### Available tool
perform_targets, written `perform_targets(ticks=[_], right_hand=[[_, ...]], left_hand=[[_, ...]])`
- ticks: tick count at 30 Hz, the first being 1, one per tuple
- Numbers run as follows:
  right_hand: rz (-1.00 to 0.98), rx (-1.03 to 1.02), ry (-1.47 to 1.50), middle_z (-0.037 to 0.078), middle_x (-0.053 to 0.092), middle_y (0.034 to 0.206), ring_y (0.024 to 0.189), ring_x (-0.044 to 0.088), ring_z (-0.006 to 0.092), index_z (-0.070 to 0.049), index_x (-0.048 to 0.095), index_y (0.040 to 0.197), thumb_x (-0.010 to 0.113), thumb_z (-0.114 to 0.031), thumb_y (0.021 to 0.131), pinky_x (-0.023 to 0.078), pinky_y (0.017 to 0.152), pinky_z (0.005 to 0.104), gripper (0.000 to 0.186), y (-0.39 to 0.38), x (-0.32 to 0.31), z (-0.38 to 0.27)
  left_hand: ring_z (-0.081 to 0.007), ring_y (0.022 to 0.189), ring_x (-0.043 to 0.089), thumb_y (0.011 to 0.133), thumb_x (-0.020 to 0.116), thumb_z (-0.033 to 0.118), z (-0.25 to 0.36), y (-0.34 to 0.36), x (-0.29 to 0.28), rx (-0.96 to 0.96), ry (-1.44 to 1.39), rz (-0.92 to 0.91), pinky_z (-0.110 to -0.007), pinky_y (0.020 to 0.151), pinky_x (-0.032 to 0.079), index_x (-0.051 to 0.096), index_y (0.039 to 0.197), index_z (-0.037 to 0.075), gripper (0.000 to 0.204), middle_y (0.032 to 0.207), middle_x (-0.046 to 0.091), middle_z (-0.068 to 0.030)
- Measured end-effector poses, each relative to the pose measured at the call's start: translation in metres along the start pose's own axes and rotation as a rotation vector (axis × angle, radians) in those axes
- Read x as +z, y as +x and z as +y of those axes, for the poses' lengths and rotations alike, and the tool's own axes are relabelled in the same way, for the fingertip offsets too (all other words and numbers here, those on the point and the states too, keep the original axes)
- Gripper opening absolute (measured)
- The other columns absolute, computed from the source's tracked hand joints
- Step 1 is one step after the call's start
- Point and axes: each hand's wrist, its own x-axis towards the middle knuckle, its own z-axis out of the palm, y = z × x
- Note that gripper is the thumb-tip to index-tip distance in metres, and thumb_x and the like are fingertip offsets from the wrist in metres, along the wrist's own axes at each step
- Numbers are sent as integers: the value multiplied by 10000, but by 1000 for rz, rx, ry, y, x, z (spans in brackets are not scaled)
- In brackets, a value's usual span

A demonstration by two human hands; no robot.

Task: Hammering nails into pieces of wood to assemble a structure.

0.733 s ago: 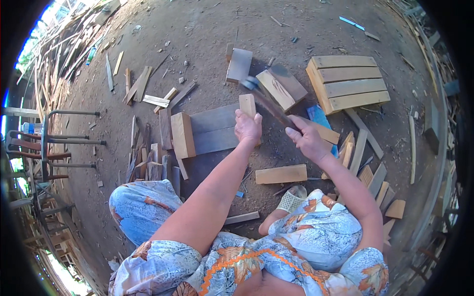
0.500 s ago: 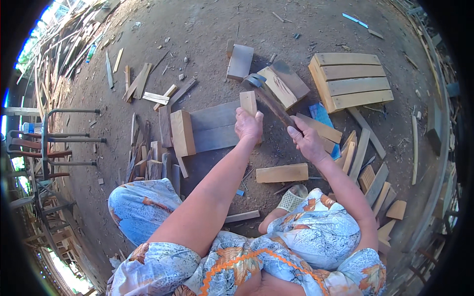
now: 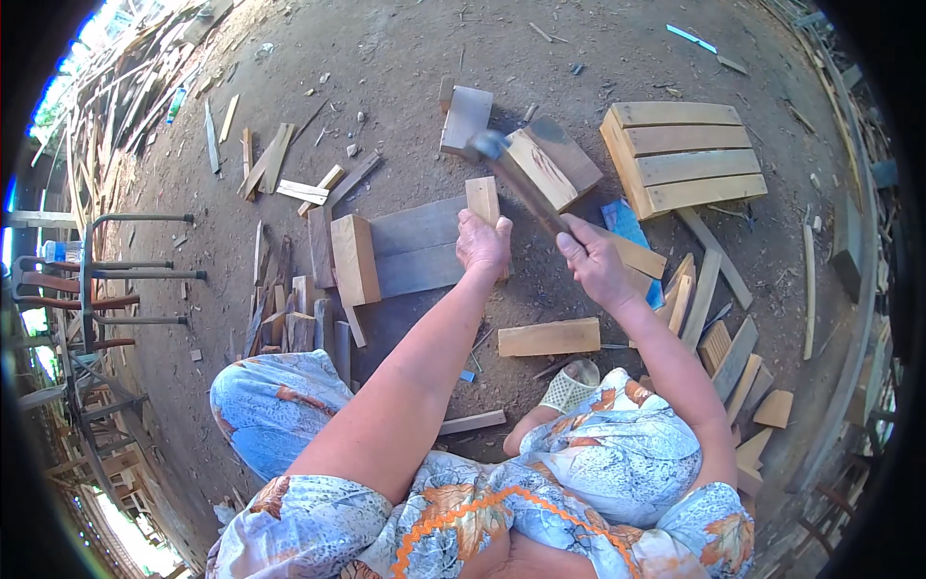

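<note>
My left hand [image 3: 484, 243] is closed round a short pale board [image 3: 482, 199] that stands at the right end of some grey planks [image 3: 415, 249]. A thick pale block [image 3: 355, 261] stands at the planks' left end. In my right hand [image 3: 594, 262] is the wooden handle of a hammer [image 3: 526, 196]. The hammer's head is blurred and hangs in the air just beyond the short board. Under and beside the right hand lie loose wood pieces and a blue sheet [image 3: 627, 227]. A pale wood piece [image 3: 550, 338] rests on the ground nearer to me.
A slatted wooden crate [image 3: 687, 159] sits at the far right, with wood blocks [image 3: 558, 164] left of it. Offcuts [image 3: 738, 372] are heaped at my right, and more scraps [image 3: 289, 314] at my left. Metal-legged furniture [image 3: 135, 273] and a scrap pile [image 3: 125, 96] line the left side.
The hammer head has risen slightly and moved left, and my right hand has shifted a little up and left with it. My left hand stays on the short board.
</note>
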Motion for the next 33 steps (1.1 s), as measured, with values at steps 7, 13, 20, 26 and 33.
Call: perform_targets(ticks=[7,13,20,26,33], right_hand=[[-109,2,-301,120,589,723,689,590,241,-90,599,1160,509,-352,986,462,654,360,328,18,-4,2],[-1,183,140,125,569,697,655,581,243,-85,602,1155,505,-360,988,457,633,378,336,-1,-2,-15],[-108,62,-327,125,555,673,637,583,240,-98,604,1196,483,-383,1000,465,622,367,366,16,4,0],[40,91,86,147,595,696,670,619,329,-127,607,1179,489,-373,990,465,615,396,331,-6,2,-26],[-82,11,-422,146,592,690,682,621,334,-130,599,1175,491,-360,989,466,628,401,315,13,13,5]], left_hand=[[-417,1061,609,811,713,376,0,2,0,-13,10,-13,-461,930,489,412,1143,12,578,1162,591,-241],[-408,1067,610,812,719,378,0,3,1,-20,17,-9,-455,932,488,413,1135,4,581,1163,593,-237],[-409,1069,608,810,708,374,0,2,-2,-26,-6,-34,-455,933,486,422,1139,2,573,1155,594,-244],[-413,1073,606,803,709,369,0,3,0,-22,-7,-25,-458,934,484,424,1141,1,575,1157,594,-245],[-409,1072,608,791,735,372,1,3,-1,-7,-6,-42,-456,931,487,426,1146,3,598,1156,599,-241]])
